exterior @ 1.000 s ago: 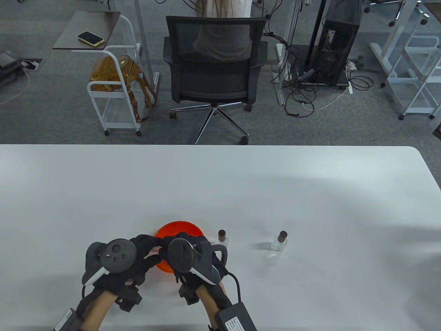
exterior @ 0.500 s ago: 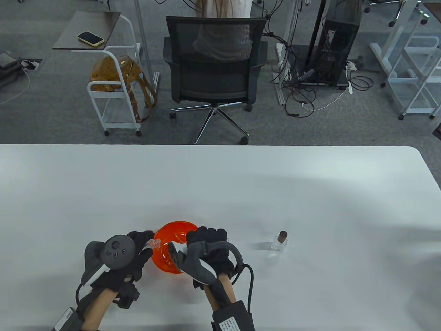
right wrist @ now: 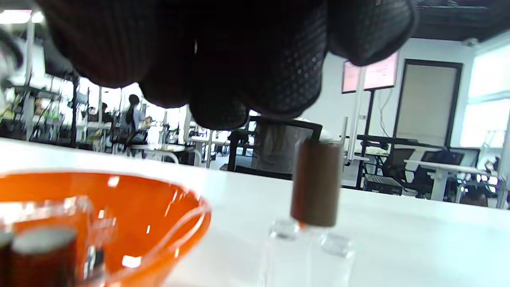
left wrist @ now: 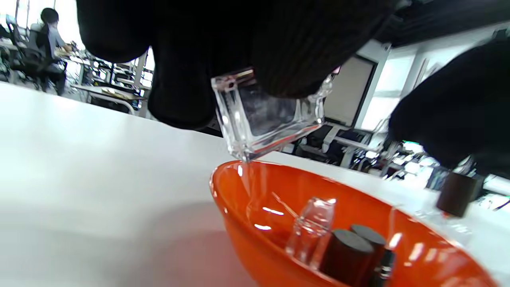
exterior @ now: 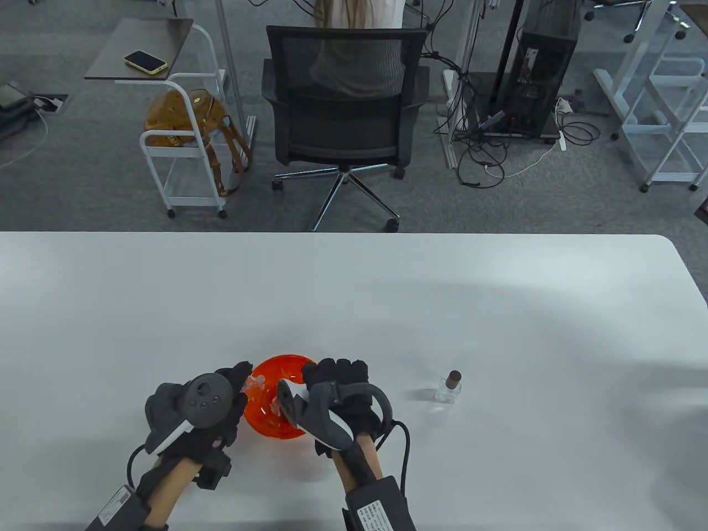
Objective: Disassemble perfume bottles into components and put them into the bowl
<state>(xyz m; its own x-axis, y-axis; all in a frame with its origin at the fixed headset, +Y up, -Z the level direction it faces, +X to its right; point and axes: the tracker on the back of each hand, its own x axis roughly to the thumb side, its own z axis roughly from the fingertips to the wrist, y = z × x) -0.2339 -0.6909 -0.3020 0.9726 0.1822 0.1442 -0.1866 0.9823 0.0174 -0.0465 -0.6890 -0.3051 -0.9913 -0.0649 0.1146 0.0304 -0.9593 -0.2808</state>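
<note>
My left hand (exterior: 240, 384) pinches a clear square glass bottle body (exterior: 255, 383) just above the left rim of the orange bowl (exterior: 279, 430). In the left wrist view the glass body (left wrist: 271, 119) hangs from my fingers (left wrist: 179, 59) over the bowl (left wrist: 247, 223), which holds dark caps (left wrist: 350, 251) and a clear part (left wrist: 310, 231). My right hand (exterior: 334, 376) hovers, fingers loosely curled, right of the bowl above a brown-capped bottle (right wrist: 316, 181), holding nothing I can see. That bottle is hidden in the table view. A second capped bottle (exterior: 449, 387) stands further right.
The white table (exterior: 354, 298) stretches far behind the bowl and to both sides. Its front edge is close under my wrists. Beyond the far edge are an office chair (exterior: 343, 105) with a seated person and a small cart (exterior: 182, 149).
The hands were together over the bowl and have come apart. My right hand has moved right over the near bottle, hiding it. My left hand keeps the glass body at the bowl's rim.
</note>
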